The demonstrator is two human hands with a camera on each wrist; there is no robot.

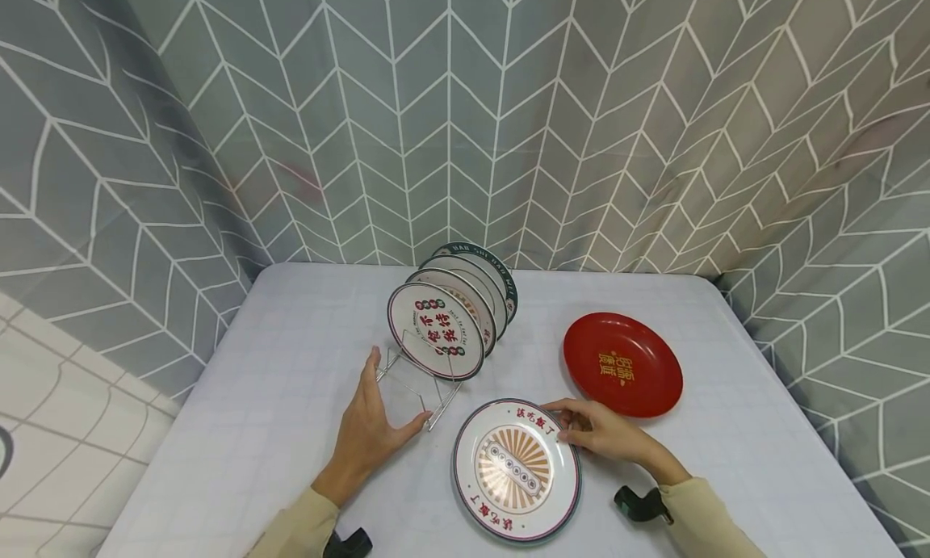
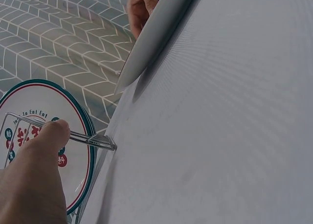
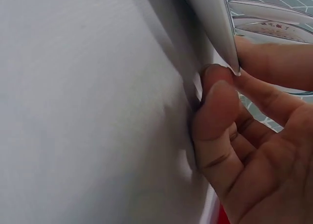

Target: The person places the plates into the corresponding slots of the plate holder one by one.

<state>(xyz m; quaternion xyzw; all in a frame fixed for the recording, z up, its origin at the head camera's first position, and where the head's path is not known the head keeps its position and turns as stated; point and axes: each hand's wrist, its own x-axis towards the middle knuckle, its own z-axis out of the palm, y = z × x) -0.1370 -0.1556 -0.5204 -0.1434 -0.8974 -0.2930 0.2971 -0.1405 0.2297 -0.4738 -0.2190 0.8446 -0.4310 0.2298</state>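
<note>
A silver wire dish rack point(image 2: 100, 141) stands mid-table with several plates upright in it. The front plate point(image 1: 438, 332) is white with red characters and a dark rim. My left hand point(image 1: 369, 425) holds the near end of the rack, the thumb pressing one corner and the fingers at the opposite side. Nearer to me, a white plate point(image 1: 512, 469) with an orange sunburst and red characters is held by its right edge. My right hand point(image 1: 603, 433) pinches that rim, thumb on top and other fingertips beneath. In the right wrist view the edge is raised off the cloth.
A red oval plate point(image 1: 622, 364) with gold characters lies on the right, just beyond my right hand. White cloth point(image 1: 305, 332) covers the table. Grey patterned curtains point(image 1: 450, 122) hang behind and along both sides.
</note>
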